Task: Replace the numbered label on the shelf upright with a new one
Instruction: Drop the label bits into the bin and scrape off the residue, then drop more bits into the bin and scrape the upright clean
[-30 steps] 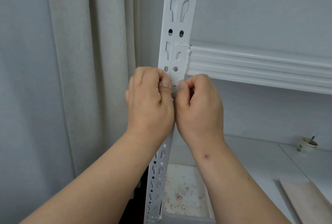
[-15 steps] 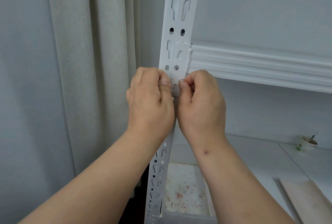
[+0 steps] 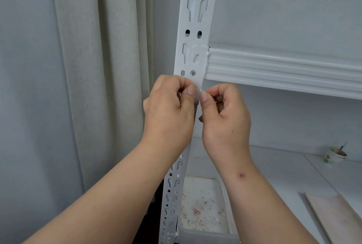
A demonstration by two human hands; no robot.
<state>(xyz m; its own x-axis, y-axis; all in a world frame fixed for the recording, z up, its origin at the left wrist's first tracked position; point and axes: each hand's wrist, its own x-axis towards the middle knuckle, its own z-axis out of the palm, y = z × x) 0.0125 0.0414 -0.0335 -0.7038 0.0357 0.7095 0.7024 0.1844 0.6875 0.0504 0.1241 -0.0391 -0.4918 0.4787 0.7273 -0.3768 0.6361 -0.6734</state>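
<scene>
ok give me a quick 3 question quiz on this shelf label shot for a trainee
1. True or false: both the left hand and the right hand are raised at the shelf upright, just below the shelf beam.
2. Multiple choice: what lies in the tray at the foot of the upright? A) small scraps, white and reddish B) a roll of tape C) a pair of scissors
3. Fill in: at the far right of the lower shelf stands a small ____ with something sticking out of it.

Key: 1 true; 2 A; 3 cup. What the curled fingers pinch is too small and hidden to name.
</scene>
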